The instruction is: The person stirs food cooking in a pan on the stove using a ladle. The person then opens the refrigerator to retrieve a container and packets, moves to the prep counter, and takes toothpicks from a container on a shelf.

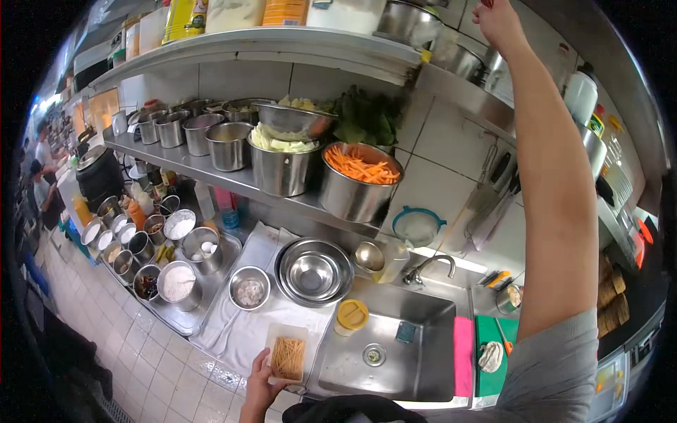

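Note:
At the lower middle, my left hand (261,381) holds the left side of a clear plastic container (288,331) with thin yellowish sticks (288,358) in it, over the white cloth. My right hand (498,25) is raised at the top right, near the upper shelf, with its fingers curled; a small reddish bit shows at them, too small to name. A yellow-lidded jar (352,316) stands at the sink's left edge. Nested steel bowls (313,273) and a small steel bowl (249,288) with pale contents sit on the cloth (218,317).
A steel sink (430,352) with a faucet (431,266) lies right of the cloth. Shredded carrots (361,165) fill a pot on the middle shelf (282,199). Sauce and powder containers crowd the left tray (229,247). People (42,187) stand far left.

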A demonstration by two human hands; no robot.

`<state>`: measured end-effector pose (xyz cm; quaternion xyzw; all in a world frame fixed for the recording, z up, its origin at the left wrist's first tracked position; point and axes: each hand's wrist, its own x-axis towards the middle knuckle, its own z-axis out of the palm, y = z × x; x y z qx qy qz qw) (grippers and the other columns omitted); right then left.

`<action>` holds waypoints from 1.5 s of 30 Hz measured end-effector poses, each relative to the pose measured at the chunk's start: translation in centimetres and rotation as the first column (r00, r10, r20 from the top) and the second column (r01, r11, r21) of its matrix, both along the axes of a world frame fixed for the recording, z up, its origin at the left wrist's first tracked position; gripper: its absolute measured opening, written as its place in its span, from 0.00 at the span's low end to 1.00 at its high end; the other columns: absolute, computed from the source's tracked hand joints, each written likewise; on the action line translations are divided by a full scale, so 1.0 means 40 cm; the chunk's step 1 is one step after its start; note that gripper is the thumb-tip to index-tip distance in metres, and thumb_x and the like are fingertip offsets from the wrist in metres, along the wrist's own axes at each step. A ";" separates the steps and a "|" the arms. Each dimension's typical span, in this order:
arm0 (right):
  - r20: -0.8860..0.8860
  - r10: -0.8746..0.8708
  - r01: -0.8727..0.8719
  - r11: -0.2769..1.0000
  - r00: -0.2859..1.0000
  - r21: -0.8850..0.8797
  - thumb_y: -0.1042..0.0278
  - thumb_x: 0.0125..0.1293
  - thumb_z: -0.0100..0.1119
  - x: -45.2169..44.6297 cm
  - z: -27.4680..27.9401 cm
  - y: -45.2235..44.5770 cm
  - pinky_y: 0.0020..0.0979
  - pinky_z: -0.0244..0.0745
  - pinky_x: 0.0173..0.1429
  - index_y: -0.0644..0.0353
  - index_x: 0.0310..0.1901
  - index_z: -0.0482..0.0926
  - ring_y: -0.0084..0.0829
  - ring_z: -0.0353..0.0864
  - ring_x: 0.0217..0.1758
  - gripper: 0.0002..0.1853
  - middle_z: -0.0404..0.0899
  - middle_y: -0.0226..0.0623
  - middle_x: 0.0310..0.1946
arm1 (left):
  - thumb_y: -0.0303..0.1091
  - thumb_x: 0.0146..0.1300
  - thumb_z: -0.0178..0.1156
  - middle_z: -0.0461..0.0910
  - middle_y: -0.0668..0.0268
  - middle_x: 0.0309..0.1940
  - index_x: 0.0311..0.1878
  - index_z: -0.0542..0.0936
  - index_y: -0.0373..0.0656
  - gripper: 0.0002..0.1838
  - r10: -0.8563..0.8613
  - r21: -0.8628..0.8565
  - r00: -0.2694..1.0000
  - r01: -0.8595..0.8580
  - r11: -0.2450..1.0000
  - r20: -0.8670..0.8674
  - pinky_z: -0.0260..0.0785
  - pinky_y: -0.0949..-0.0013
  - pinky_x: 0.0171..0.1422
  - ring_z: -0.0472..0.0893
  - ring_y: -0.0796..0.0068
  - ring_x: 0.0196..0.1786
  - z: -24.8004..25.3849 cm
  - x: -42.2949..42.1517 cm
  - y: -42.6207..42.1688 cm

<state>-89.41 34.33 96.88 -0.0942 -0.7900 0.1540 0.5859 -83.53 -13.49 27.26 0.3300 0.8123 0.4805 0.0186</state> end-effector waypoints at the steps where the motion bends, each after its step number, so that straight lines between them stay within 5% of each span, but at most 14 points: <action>1: -0.064 -0.114 0.122 0.982 0.991 0.142 0.71 0.72 0.57 -0.051 0.035 0.069 0.42 0.81 0.53 0.60 0.62 0.75 0.44 0.87 0.53 0.18 0.85 0.51 0.55 | 0.32 0.39 0.87 0.69 0.50 0.75 0.33 0.76 0.41 0.25 0.000 -0.012 0.999 0.001 1.000 0.034 0.77 0.54 0.67 0.78 0.44 0.69 0.001 0.001 -0.002; 3: -0.238 -0.293 0.367 0.848 0.926 0.382 0.72 0.70 0.57 -0.154 0.094 0.250 0.44 0.81 0.50 0.59 0.57 0.80 0.46 0.88 0.48 0.15 0.87 0.51 0.50 | 0.32 0.39 0.87 0.68 0.49 0.75 0.33 0.76 0.41 0.25 0.008 -0.022 0.996 -0.006 1.000 0.089 0.76 0.52 0.69 0.77 0.43 0.70 -0.003 -0.003 -0.010; 6: 0.237 -0.137 0.053 0.942 0.962 0.330 0.65 0.74 0.56 -0.150 0.075 0.183 0.38 0.76 0.40 0.57 0.56 0.82 0.34 0.81 0.40 0.14 0.82 0.40 0.41 | 0.30 0.38 0.87 0.68 0.48 0.76 0.33 0.77 0.42 0.25 0.030 0.016 0.990 -0.033 0.999 0.141 0.73 0.50 0.72 0.74 0.43 0.73 -0.024 -0.010 -0.016; 8: 0.534 -0.012 -0.117 0.971 0.845 0.207 0.60 0.77 0.56 -0.094 0.023 0.121 0.34 0.72 0.34 0.56 0.55 0.83 0.26 0.76 0.34 0.14 0.79 0.33 0.35 | 0.29 0.38 0.87 0.68 0.48 0.76 0.33 0.78 0.42 0.24 0.037 0.054 0.983 -0.047 0.997 0.179 0.72 0.48 0.75 0.73 0.44 0.74 -0.030 -0.012 -0.015; 11: 0.579 -0.079 -0.015 0.988 0.811 0.156 0.56 0.78 0.56 -0.063 -0.066 0.052 0.33 0.71 0.31 0.55 0.52 0.83 0.23 0.73 0.31 0.14 0.77 0.29 0.31 | 0.30 0.38 0.87 0.67 0.49 0.76 0.32 0.78 0.41 0.24 0.033 0.132 0.967 -0.068 0.989 0.253 0.69 0.45 0.77 0.73 0.45 0.74 -0.034 -0.016 -0.009; 22: 0.491 -0.417 0.310 0.906 0.765 0.287 0.64 0.67 0.63 -0.063 0.024 0.111 0.36 0.75 0.33 0.56 0.48 0.83 0.28 0.78 0.32 0.11 0.82 0.34 0.36 | 0.29 0.41 0.86 0.64 0.49 0.78 0.34 0.76 0.40 0.25 -0.028 0.179 0.952 -0.028 0.984 0.304 0.67 0.45 0.79 0.70 0.40 0.77 -0.033 -0.035 -0.008; 24: 0.527 -0.480 0.376 0.877 0.701 0.298 0.65 0.65 0.65 -0.037 0.043 0.119 0.36 0.76 0.33 0.56 0.47 0.82 0.29 0.79 0.32 0.11 0.83 0.35 0.37 | 0.29 0.41 0.86 0.64 0.49 0.78 0.35 0.76 0.41 0.25 -0.019 0.183 0.936 -0.048 0.982 0.352 0.67 0.46 0.79 0.69 0.39 0.77 -0.037 -0.032 -0.006; 27: 0.692 -0.582 0.468 0.797 0.428 0.381 0.68 0.62 0.66 -0.015 0.066 0.135 0.36 0.78 0.34 0.57 0.46 0.82 0.31 0.81 0.33 0.11 0.84 0.35 0.38 | 0.27 0.41 0.86 0.64 0.49 0.78 0.35 0.76 0.41 0.25 -0.010 0.159 0.941 -0.046 0.986 0.337 0.68 0.47 0.78 0.69 0.39 0.77 -0.036 -0.039 -0.006; 30: 0.754 -0.452 0.385 0.878 0.477 0.283 0.72 0.61 0.66 0.069 -0.060 -0.042 0.34 0.77 0.33 0.59 0.47 0.82 0.29 0.79 0.32 0.12 0.84 0.33 0.38 | 0.26 0.40 0.86 0.64 0.49 0.78 0.35 0.76 0.42 0.25 -0.025 0.140 0.971 -0.009 0.990 0.236 0.69 0.48 0.77 0.69 0.39 0.77 -0.042 -0.052 -0.006; 33: 0.857 -0.338 0.311 0.924 0.389 0.223 0.72 0.63 0.65 0.074 -0.088 0.003 0.33 0.76 0.32 0.61 0.48 0.83 0.25 0.77 0.31 0.12 0.84 0.31 0.37 | 0.24 0.39 0.85 0.63 0.49 0.79 0.34 0.76 0.42 0.24 -0.017 0.107 0.978 -0.006 0.994 0.208 0.72 0.50 0.73 0.73 0.42 0.75 -0.026 -0.058 0.003; 36: 0.841 -0.367 0.266 0.923 0.398 0.277 0.69 0.63 0.65 0.086 -0.097 0.005 0.31 0.76 0.33 0.59 0.51 0.85 0.23 0.77 0.32 0.14 0.85 0.30 0.38 | 0.26 0.39 0.86 0.65 0.47 0.77 0.43 0.78 0.43 0.29 -0.032 0.074 0.983 0.019 0.997 0.180 0.76 0.53 0.67 0.76 0.47 0.71 -0.055 -0.069 -0.004; 39: 0.862 -0.135 0.217 0.976 0.488 0.030 0.67 0.64 0.64 0.114 -0.091 -0.036 0.30 0.76 0.34 0.58 0.53 0.86 0.22 0.78 0.33 0.16 0.86 0.30 0.40 | 0.29 0.37 0.87 0.67 0.45 0.76 0.56 0.75 0.45 0.40 -0.035 0.185 0.998 0.043 0.982 -0.046 0.77 0.55 0.62 0.77 0.50 0.68 -0.050 -0.077 0.011; 42: 0.839 -0.263 0.076 0.963 0.476 0.258 0.67 0.62 0.63 0.120 -0.106 -0.045 0.29 0.76 0.34 0.58 0.53 0.86 0.21 0.78 0.34 0.17 0.86 0.29 0.38 | 0.32 0.37 0.87 0.68 0.43 0.74 0.66 0.68 0.47 0.50 -0.081 0.179 0.993 0.064 0.982 0.091 0.77 0.53 0.62 0.77 0.47 0.69 -0.082 -0.084 0.002; 45: 0.854 -0.293 0.083 0.955 0.429 0.286 0.68 0.62 0.62 0.121 -0.090 -0.062 0.28 0.76 0.35 0.56 0.54 0.86 0.21 0.80 0.35 0.18 0.85 0.28 0.35 | 0.32 0.39 0.87 0.67 0.44 0.75 0.56 0.75 0.45 0.39 -0.062 0.241 0.997 0.051 0.969 0.040 0.76 0.51 0.66 0.75 0.45 0.71 -0.053 -0.080 0.016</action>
